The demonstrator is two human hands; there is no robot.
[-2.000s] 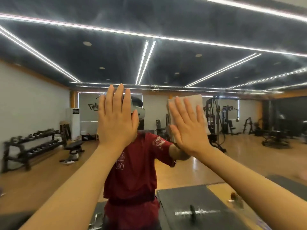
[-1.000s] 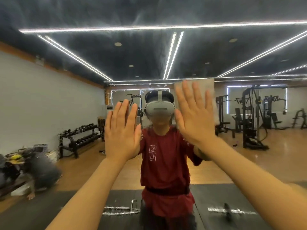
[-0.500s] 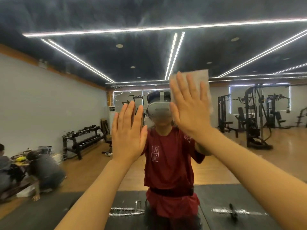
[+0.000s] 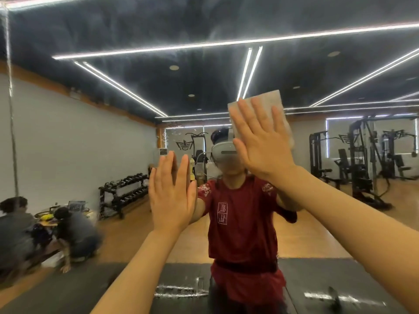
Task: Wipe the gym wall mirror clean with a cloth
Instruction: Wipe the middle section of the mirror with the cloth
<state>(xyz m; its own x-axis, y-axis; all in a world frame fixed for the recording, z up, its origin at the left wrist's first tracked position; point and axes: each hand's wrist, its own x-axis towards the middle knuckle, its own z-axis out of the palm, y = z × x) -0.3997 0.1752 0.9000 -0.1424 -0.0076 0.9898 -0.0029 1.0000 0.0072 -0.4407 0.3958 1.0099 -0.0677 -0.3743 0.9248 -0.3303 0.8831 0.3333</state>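
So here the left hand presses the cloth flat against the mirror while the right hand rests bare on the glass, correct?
Swapped. In the head view the right hand presses the cloth against the mirror; the left hand rests bare on the glass.

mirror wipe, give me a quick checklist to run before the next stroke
1. Cloth under the right hand, fingers flat on it: ok.
2. Cloth against the mirror: looks pressed flat, ok.
3. Left hand open and flat toward the glass, apart from the cloth's path: ok; actual contact with the glass cannot tell.
4. Smears left to wipe: hazy streaks show high on the glass above the cloth, not ok.
5. Cloth clean or damp enough: cannot tell.
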